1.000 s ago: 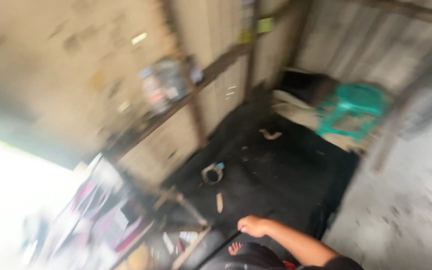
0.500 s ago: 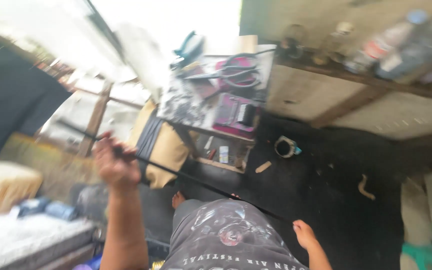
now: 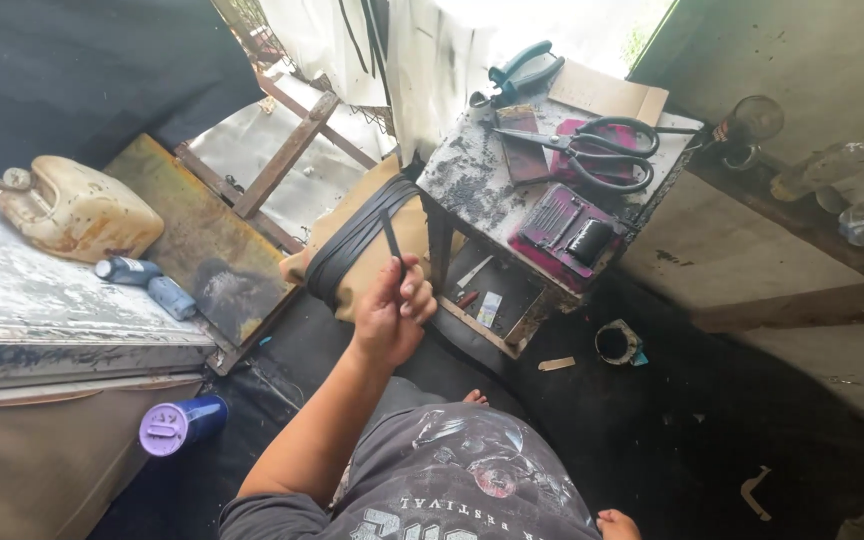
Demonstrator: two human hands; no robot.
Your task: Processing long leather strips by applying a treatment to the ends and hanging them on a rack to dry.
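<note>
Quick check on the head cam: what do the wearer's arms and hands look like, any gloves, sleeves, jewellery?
The left hand is bare: no glove, ring or watch visible. The left forearm is uncovered up to a short dark grey sleeve of a printed T-shirt. Of the right hand, only a small bare part shows at the bottom edge; its arm is out of frame.

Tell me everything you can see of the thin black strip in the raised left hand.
The thin black strip is narrow, flat and dark, rubbery-looking. The left hand grips its lower part in a closed fist, and its free end sticks up, tilted slightly leftward. It stands in front of a bundle of similar black bands draped over tan cloth, beside the small stained work table. Its lower end is hidden in the fist.
</note>
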